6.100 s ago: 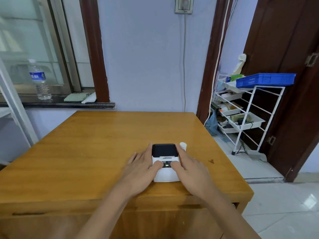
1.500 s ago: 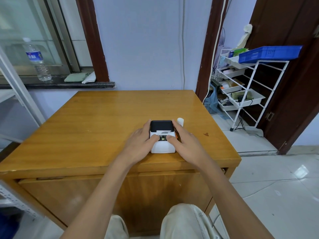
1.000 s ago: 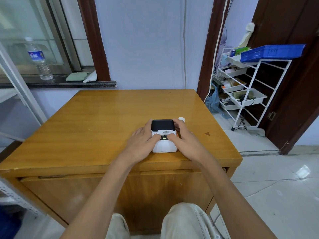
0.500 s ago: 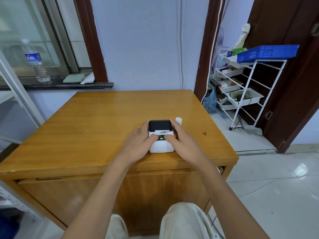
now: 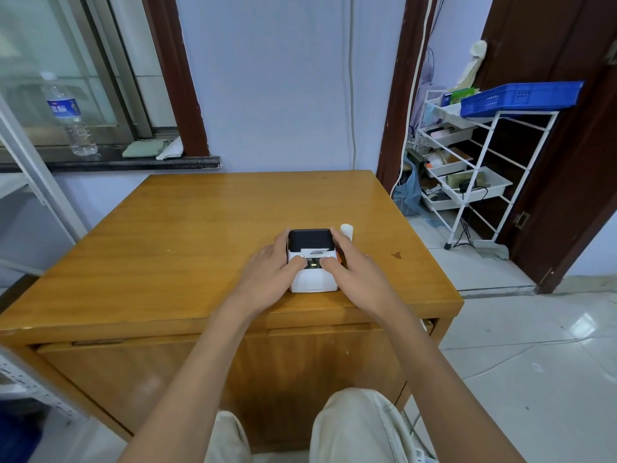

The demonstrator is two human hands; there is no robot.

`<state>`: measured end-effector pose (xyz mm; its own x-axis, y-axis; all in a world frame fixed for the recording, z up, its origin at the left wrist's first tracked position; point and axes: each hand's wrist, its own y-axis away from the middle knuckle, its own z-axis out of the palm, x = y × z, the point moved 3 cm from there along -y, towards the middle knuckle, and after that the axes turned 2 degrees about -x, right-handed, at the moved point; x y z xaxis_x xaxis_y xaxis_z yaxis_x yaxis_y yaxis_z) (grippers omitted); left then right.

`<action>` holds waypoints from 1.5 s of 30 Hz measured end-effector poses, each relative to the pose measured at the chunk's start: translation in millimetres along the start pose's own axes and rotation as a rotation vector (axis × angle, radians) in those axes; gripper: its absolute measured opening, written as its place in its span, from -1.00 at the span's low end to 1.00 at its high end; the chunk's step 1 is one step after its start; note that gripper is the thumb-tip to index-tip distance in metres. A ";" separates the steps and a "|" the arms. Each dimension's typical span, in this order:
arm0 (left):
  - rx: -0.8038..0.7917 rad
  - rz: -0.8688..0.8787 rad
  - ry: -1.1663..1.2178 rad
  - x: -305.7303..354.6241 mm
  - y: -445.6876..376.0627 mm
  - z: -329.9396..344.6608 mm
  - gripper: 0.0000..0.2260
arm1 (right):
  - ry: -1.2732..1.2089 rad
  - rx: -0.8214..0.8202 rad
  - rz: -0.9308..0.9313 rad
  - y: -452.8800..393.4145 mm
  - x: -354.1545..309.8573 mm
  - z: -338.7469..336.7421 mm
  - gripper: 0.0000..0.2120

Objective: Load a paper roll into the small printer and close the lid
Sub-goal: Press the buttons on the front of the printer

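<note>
Printer: white body, black lid shut, set near the table's front edge.
Left hand: laid against printer's left side, thumb on top.
Right hand: laid against right side, thumb on top.
Paper roll: stood upright just behind right hand.

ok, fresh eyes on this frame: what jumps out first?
Two bare hands clasping a small white printer with a black lid near the front edge of the wooden table: left hand on its left side, right hand on its right, thumbs on top. A white paper roll stands just behind the right hand. On the far right, a blue basket tops a white rack.
</note>
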<state>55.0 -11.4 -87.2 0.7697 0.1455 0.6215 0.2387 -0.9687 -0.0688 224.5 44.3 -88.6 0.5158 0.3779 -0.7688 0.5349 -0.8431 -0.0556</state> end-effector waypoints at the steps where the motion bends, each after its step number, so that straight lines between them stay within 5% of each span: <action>1: 0.003 0.000 0.000 0.1 0.0 0.0 -0.39 | 0.002 0.000 -0.001 -0.2 0.4 0.2 -0.34; 45: -0.025 -0.001 0.031 0.4 1.6 -1.1 -0.30 | 0.002 0.006 -0.010 -0.6 2.1 1.3 -0.31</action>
<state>55.0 -13.1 -86.2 0.7506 0.1404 0.6457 0.2245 -0.9732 -0.0493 224.4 45.1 -91.0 0.5121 0.3867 -0.7670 0.5355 -0.8419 -0.0670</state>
